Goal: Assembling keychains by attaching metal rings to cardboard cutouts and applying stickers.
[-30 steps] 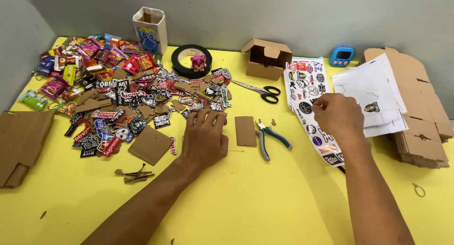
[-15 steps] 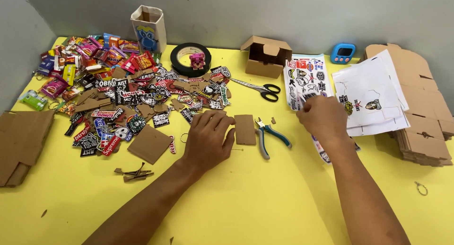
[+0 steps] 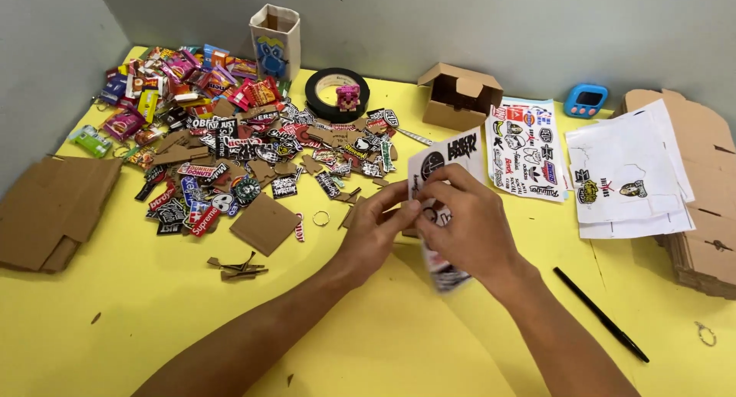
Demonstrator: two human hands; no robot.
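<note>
On the left of the yellow table point(image 3: 153, 320), the sticker pile point(image 3: 230, 163) lies unchanged. At centre, the left hand point(image 3: 376, 232) has left the table and now pinches the sticker sheet point(image 3: 445, 163), which the right hand point(image 3: 468, 224) has lifted from the right and grips above the table.

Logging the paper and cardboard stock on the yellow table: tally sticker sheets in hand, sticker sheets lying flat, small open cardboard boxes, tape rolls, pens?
Sticker sheet in hand, held by the left hand and the right hand: 1
Sticker sheet lying flat: 1
Small open cardboard box: 1
Black tape roll: 1
Black pen: 1
Total: 5
</note>
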